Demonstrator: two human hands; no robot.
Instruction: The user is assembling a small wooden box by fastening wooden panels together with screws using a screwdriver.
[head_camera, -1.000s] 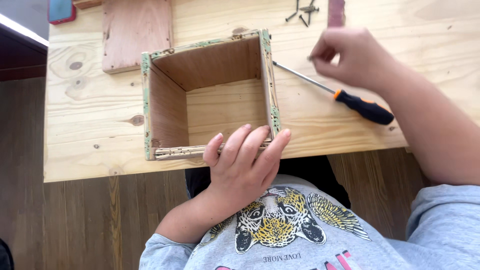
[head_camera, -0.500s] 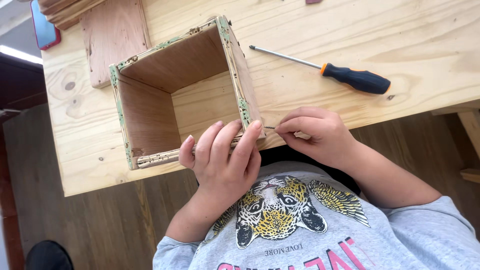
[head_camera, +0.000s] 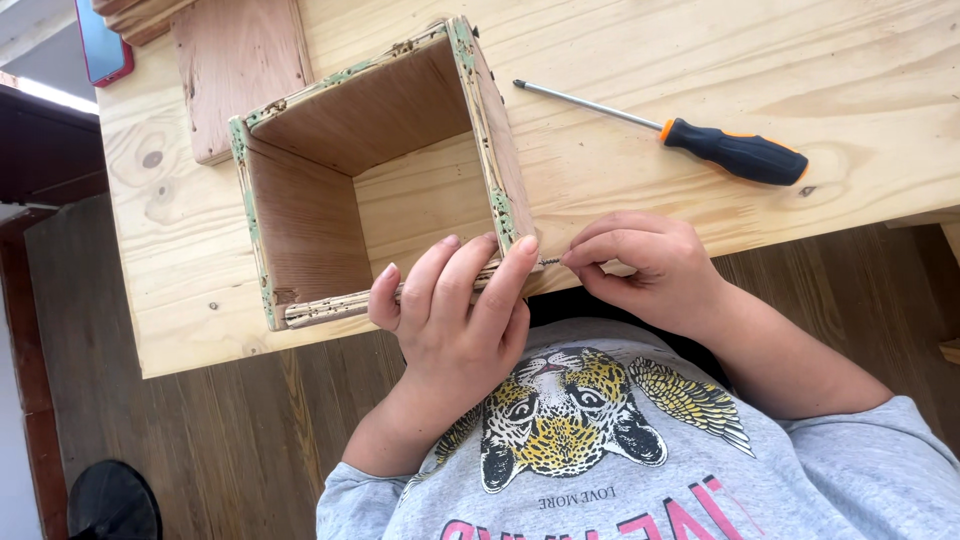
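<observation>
Bright, even daylight over the whole bench, and the picture comes through sharp.

The pale table (head_camera: 700, 60) takes soft light with no hard glare; the box (head_camera: 370, 180) keeps its inside walls in mild shade, darkest on the left wall. The screwdriver (head_camera: 735, 152) throws just 1 thin shadow beside its shaft. Under the table edge the floor (head_camera: 200, 440) turns dim and brown. At the upper left a white strip (head_camera: 40, 92) burns out. Both hands, left (head_camera: 460, 320) and right (head_camera: 645, 265), look crisp, no motion blur. Lines bend slightly toward the corners.
</observation>
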